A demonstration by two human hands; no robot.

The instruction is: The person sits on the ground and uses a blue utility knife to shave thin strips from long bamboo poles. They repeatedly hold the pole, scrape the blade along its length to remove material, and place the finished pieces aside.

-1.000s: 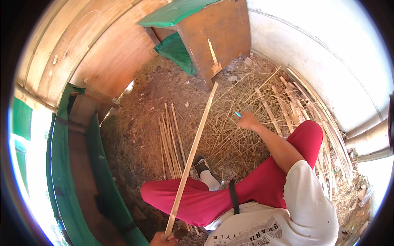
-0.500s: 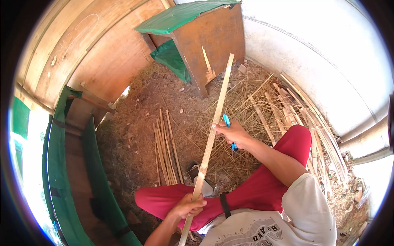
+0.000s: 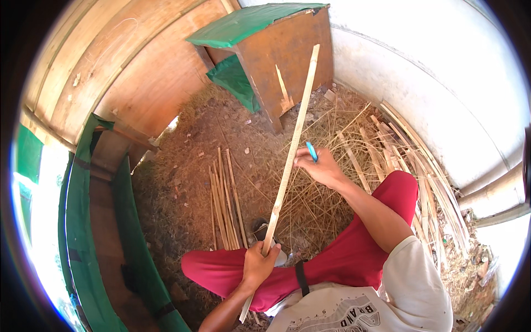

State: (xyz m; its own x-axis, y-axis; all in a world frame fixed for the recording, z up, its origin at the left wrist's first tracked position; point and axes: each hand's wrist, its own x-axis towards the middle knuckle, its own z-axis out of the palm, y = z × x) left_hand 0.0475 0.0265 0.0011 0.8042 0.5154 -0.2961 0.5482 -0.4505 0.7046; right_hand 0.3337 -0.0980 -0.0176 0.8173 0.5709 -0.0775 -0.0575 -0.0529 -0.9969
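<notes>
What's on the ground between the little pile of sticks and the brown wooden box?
In the head view, only bare dirt with scattered dry straw and a few small chips lies between the bundle of split sticks and the wooden box.

head view: worn on the head, aimed steeply down and forward | hands (image 3: 260,265) and lap are seen close, ground (image 3: 182,182) farther off | fisheye, edges are bent at rim | no second view is given
</notes>
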